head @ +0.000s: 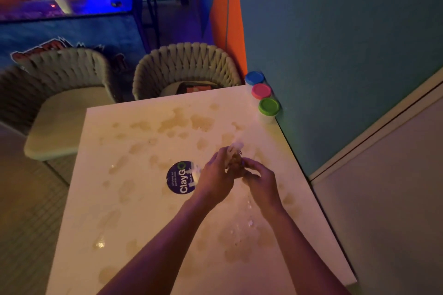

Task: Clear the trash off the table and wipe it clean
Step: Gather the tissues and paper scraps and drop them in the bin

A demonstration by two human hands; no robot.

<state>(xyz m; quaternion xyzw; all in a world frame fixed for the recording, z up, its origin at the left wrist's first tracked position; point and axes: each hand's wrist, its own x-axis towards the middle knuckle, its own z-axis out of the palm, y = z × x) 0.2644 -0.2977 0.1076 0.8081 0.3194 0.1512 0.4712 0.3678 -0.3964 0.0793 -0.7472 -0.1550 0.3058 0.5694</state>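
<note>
Centre frame, your left hand (217, 176) and right hand (260, 181) together pinch crumpled trash (233, 152) above the stained table (143, 223). Three lidded tubs (269, 106) stand upper right, contents hidden.

The surface (143, 223) lies open left of and below the fingers (230, 155); only a flat round sticker (178, 178) sits just left of them. Three lidded tubs (261, 91) line the wall beyond-right. Two woven chairs (187, 67) border the far edge.
</note>
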